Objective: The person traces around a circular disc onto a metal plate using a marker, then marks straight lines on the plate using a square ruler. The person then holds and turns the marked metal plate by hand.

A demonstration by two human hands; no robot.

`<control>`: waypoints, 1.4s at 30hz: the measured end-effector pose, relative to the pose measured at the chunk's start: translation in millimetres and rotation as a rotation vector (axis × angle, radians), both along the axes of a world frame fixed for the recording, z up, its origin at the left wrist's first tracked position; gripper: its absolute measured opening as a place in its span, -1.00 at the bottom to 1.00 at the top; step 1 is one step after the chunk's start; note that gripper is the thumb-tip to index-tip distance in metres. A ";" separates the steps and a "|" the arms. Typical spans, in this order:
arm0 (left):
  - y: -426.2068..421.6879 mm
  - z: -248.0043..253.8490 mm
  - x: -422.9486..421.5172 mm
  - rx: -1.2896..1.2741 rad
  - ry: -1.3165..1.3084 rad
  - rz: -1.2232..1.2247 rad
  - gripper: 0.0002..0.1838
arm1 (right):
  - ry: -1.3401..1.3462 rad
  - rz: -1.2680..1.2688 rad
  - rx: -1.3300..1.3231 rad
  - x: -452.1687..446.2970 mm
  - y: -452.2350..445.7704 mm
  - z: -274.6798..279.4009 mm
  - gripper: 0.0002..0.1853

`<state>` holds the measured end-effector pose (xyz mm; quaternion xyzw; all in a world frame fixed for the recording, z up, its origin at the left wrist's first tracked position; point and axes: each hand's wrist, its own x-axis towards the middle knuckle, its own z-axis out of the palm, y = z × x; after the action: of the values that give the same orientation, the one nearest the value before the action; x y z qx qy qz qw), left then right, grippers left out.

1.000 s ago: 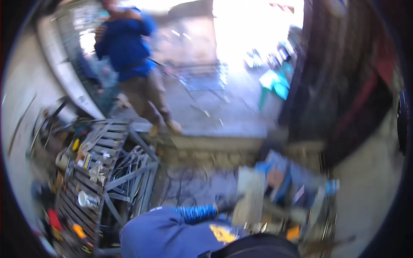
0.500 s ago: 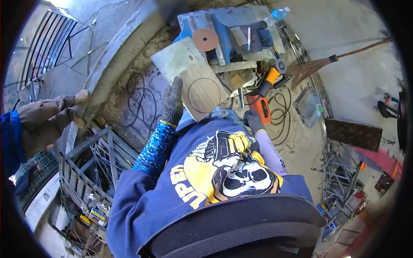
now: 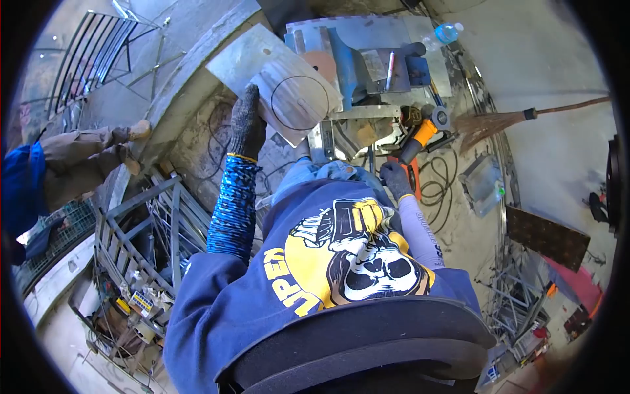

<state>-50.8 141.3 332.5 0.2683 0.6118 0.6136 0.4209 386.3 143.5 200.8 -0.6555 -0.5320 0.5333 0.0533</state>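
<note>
My left hand (image 3: 248,123), in a dark grey glove, is closed on the near left edge of a flat metal plate (image 3: 230,64). The plate is tilted, with a dark circle drawn on its face and a small hole near its far corner. Behind it a brown disc (image 3: 326,64), partly covered by the plate, lies against a blue bench vise (image 3: 348,65). My right hand (image 3: 396,178), also gloved, is low beside my hip with curled fingers; what it holds, if anything, is hidden. Just beyond it are a red-orange object (image 3: 413,176) and a yellow-and-black angle grinder (image 3: 423,138).
A water bottle (image 3: 449,32) and a marker (image 3: 390,71) are on the worktable. A broom (image 3: 485,123) lies right, near coiled cable (image 3: 441,187). Metal frames (image 3: 174,230) stand at left, where another person's legs (image 3: 85,154) show. A metal tray (image 3: 482,184) lies at right.
My left hand has carried the plate left and away from my body, so it now covers much of the brown disc. My right hand has shifted slightly right and stays low.
</note>
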 end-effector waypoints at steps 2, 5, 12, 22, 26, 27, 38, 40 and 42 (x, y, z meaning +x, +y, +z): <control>11.6 5.1 7.8 -0.002 -0.506 0.111 -0.64 | 0.162 -0.217 -0.143 1.1 16.3 4.0 -0.73; 19.3 2.8 22.0 -0.035 -0.629 0.010 -0.58 | 0.225 -0.238 -0.163 19.6 33.5 -17.2 -0.72; 44.5 -47.1 46.0 -0.022 -0.750 -0.008 -0.47 | 0.234 -0.025 -0.232 45.2 56.2 98.2 -0.57; 56.8 -53.8 34.5 -0.572 -0.221 -0.072 -0.38 | -0.253 1.042 -0.445 70.2 10.9 267.2 -0.68; 55.9 -39.7 29.3 -0.898 0.134 -0.383 -0.34 | -0.076 0.938 -0.116 74.5 -13.7 253.8 -0.70; 49.2 -47.5 24.5 -0.884 0.132 -0.409 -0.34 | -0.037 0.822 -0.022 70.7 -19.2 256.2 -0.69; 32.7 -32.6 25.8 -0.486 0.790 0.032 -0.19 | 0.200 0.077 0.149 44.4 -15.7 234.3 -0.78; 47.7 -64.6 2.9 -0.470 0.327 0.286 -0.06 | 0.143 0.358 0.115 31.9 10.1 251.7 -0.82; 55.6 -108.5 -29.7 -0.487 0.066 0.466 -0.06 | 0.091 0.458 0.160 24.4 11.1 263.7 -0.83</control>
<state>-80.5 196.9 223.9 0.0324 0.7985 0.5204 0.3009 410.7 154.6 464.5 -0.4868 -0.7041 0.5169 0.0068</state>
